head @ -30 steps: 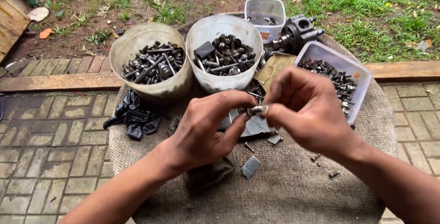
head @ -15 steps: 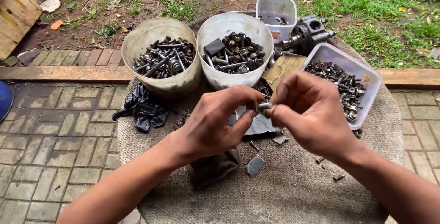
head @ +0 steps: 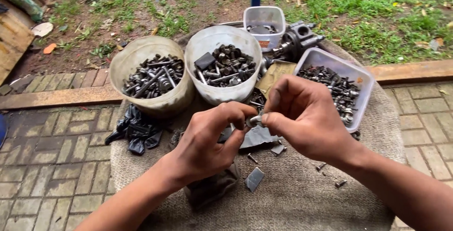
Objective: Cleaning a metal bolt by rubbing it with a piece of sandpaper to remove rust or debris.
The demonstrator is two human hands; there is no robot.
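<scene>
Two bare hands meet above a cloth-covered tabletop (head: 302, 198). The left hand (head: 207, 141) and right hand (head: 304, 117) both pinch one small metal bolt (head: 255, 119) between thumb and fingertips. It looks hard, light and likely greasy, best gripped at its ends. Behind stand two round tubs (head: 141, 108) of bolts.

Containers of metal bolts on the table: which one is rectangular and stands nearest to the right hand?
The translucent rectangular plastic tub of bolts, right of the two round white buckets; the small square tub stands farther back.
</scene>
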